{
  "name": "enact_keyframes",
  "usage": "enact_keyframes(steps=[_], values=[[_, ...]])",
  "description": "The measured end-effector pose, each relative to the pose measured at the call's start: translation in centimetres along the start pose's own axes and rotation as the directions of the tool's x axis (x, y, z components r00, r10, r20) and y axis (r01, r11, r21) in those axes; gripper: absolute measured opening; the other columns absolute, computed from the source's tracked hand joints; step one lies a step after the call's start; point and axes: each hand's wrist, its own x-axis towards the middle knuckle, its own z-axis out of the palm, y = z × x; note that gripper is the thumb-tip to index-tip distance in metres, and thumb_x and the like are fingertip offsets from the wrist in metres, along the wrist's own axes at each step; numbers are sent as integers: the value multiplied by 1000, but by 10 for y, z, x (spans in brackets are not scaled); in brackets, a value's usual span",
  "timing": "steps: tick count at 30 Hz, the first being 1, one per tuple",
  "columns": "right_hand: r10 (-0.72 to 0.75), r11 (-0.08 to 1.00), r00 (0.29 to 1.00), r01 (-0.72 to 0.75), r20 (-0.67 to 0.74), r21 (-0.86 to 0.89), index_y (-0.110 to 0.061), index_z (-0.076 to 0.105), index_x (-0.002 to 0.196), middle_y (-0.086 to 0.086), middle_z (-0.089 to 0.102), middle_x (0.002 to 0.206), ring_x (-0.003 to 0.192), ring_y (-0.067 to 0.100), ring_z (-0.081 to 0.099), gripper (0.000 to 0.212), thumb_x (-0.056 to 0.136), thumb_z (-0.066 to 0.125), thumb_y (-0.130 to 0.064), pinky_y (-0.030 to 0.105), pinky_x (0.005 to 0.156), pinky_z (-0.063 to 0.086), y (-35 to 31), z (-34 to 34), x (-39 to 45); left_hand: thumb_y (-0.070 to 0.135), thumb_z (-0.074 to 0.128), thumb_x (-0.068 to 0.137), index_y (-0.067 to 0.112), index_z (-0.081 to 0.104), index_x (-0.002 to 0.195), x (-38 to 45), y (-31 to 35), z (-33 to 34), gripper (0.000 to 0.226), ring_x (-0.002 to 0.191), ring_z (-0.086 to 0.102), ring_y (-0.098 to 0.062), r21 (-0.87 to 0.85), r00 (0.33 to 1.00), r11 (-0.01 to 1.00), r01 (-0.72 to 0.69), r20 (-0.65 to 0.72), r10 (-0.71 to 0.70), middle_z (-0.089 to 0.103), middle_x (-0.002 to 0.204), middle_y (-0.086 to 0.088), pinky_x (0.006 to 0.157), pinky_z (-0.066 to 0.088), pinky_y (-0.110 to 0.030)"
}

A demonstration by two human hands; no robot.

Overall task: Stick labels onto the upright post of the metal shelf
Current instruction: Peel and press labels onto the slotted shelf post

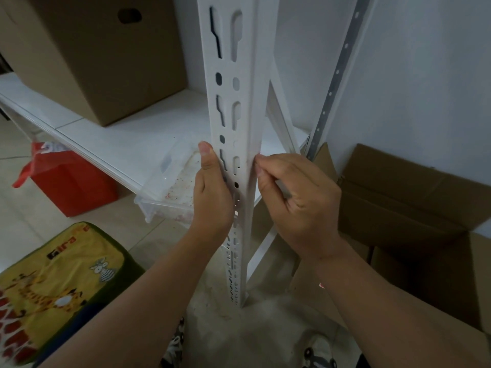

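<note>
The white slotted upright post (247, 83) of the metal shelf runs down the middle of the head view to the floor. My left hand (212, 189) holds the post's left edge, thumb up along its front face. My right hand (295, 197) is at the post's right corner, fingertips curled and pinched against the edge at about the same height. A label is not plainly visible; anything under the right fingertips is too white and small to tell.
A white shelf board (111, 134) carries a large cardboard box (87, 54). Below it sit a clear plastic tub (170, 187) and a red bag (71, 181). A yellow giraffe cushion (58, 282) lies at lower left, open cardboard boxes (414, 208) at right, a white wall behind.
</note>
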Motion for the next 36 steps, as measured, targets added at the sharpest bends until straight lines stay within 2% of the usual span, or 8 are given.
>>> enact_keyframes(steps=[4, 9, 14, 19, 26, 30, 32, 36], values=[[25, 999, 1000, -25, 0, 20, 4, 72, 95, 13, 73, 90, 83, 22, 68, 17, 92, 60, -8, 29, 78, 55, -2, 2, 0, 47, 18, 101, 32, 56, 65, 0, 0, 2, 55, 47, 56, 14, -19, 1000, 1000, 0, -29, -1, 58, 45, 23, 43, 38, 0], [77, 996, 997, -76, -7, 53, 3, 71, 94, 13, 72, 88, 81, 21, 67, 12, 89, 63, -4, 28, 76, 54, -6, 2, -1, 47, 18, 101, 32, 67, 54, 0, 1, 2, 70, 49, 59, 11, -51, 1000, 999, 7, -9, -8, 62, 49, 21, 43, 40, -2], [143, 984, 990, -142, 0, 104, 3, 71, 94, 11, 72, 88, 82, 18, 66, 9, 89, 64, -2, 23, 76, 53, -10, 4, -1, 48, 19, 101, 28, 60, 69, -1, 0, 3, 56, 50, 59, 11, -50, 1000, 999, 9, -26, -10, 62, 50, 21, 45, 41, -2], [203, 969, 979, -202, 7, 141, 2, 70, 93, 10, 71, 86, 80, 13, 63, 8, 88, 64, 1, 17, 75, 51, -13, 4, 0, 48, 20, 101, 30, 63, 60, 0, -1, 2, 62, 50, 60, 8, -71, 999, 997, -5, -32, 3, 63, 51, 17, 47, 43, -5], [288, 942, 958, -284, 5, 180, 1, 69, 91, 8, 69, 84, 77, 7, 59, 7, 88, 63, 0, 11, 72, 47, -20, 5, 1, 44, 19, 102, 29, 61, 68, -3, 1, 4, 56, 54, 62, 11, -92, 999, 996, -19, -29, 16, 65, 52, 20, 48, 42, -3], [365, 909, 931, -356, -2, 216, 0, 67, 89, 6, 66, 81, 75, 8, 58, 6, 89, 62, -2, 13, 68, 49, -26, 7, 2, 43, 17, 103, 29, 65, 63, -3, 1, 4, 63, 58, 64, 8, -102, 999, 994, -42, -5, 41, 67, 55, 18, 52, 45, -5], [398, 894, 917, -388, 1, 226, -1, 66, 88, 5, 65, 81, 73, 8, 58, 5, 89, 61, -3, 16, 66, 49, -29, 8, 3, 43, 16, 102, 34, 71, 56, -2, 1, 4, 73, 62, 66, 8, -121, 999, 992, -45, 23, 49, 68, 58, 19, 55, 47, -6], [429, 880, 903, -421, 11, 221, -3, 64, 88, 3, 62, 80, 72, 9, 57, 4, 89, 60, -3, 14, 64, 48, -32, 9, 5, 45, 15, 102, 46, 69, 52, -2, 2, 3, 73, 61, 66, 6, -132, 998, 990, -50, 27, 54, 68, 58, 18, 57, 50, -10]])
